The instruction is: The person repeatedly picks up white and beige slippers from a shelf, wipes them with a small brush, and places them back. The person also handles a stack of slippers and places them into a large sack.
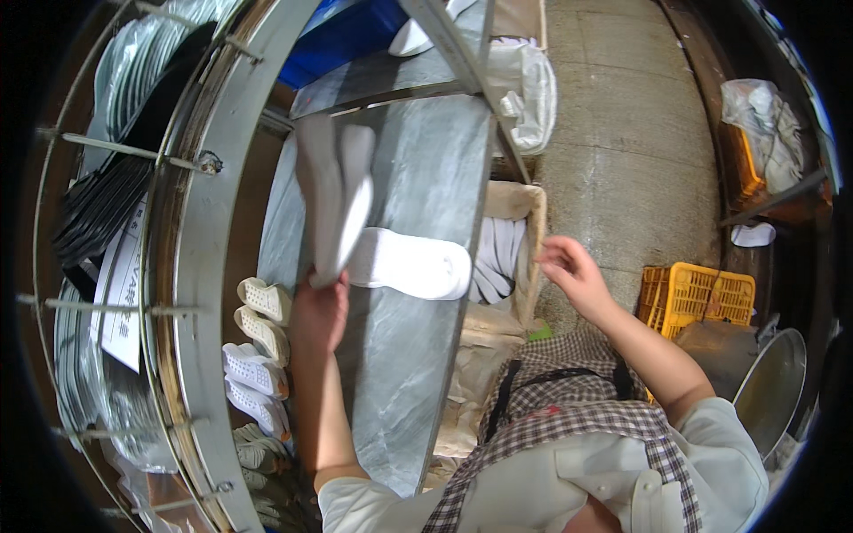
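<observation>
My left hand (pixel 330 306) grips the lower end of a few pale grey-white insoles (pixel 333 195), raised upright over the grey marbled bench (pixel 391 382) and blurred by motion. Next to that hand, white insoles (pixel 413 265) lie on the bench, their rounded ends reaching its right edge. My right hand (pixel 573 275) is in the air beside the lined box (pixel 531 266), palm inward, fingers loosely bent and apart, with nothing visible in it. Inside that box stand several whitish insoles (pixel 499 253).
Cream shoe soles (pixel 264 302) and white ones (pixel 255 382) sit along the bench's left side. A wire rack (pixel 115 311) holds bagged insoles. Beyond are a blue bin (pixel 342 40) and a white-lined bin (pixel 533 98). To the right stand a yellow crate (pixel 697 293) and a metal drum (pixel 769 382).
</observation>
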`<act>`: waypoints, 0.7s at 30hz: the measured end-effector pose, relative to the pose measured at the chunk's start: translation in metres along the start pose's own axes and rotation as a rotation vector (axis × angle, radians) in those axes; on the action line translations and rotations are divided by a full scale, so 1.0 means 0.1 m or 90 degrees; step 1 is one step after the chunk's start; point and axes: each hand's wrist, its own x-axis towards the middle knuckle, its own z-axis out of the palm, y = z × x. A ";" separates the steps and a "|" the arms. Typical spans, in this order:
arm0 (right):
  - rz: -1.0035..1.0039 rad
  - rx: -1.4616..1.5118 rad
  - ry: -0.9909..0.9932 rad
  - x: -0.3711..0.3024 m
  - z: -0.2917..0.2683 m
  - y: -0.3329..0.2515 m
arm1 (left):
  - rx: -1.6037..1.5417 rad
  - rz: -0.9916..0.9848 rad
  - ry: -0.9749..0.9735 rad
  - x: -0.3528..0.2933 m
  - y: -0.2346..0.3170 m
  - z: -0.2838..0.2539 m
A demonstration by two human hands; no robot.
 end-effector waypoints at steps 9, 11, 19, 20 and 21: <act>-0.036 0.521 -0.165 -0.23 0.02 -0.60 | 0.337 -0.199 -0.160 -0.75 -2.01 0.84; -0.026 0.506 -0.106 -0.39 -0.15 -0.63 | 0.573 -0.138 -0.249 -0.65 -2.14 0.89; 0.094 0.532 -0.056 -0.70 -0.35 -0.76 | 0.484 -0.039 -0.234 0.16 -2.60 1.29; 0.098 0.511 -0.066 -0.72 -0.37 -0.77 | 0.506 -0.071 -0.199 0.16 -2.68 1.29; 0.149 0.527 -0.037 -0.73 -0.38 -0.78 | 0.501 -0.095 -0.201 0.19 -2.75 1.30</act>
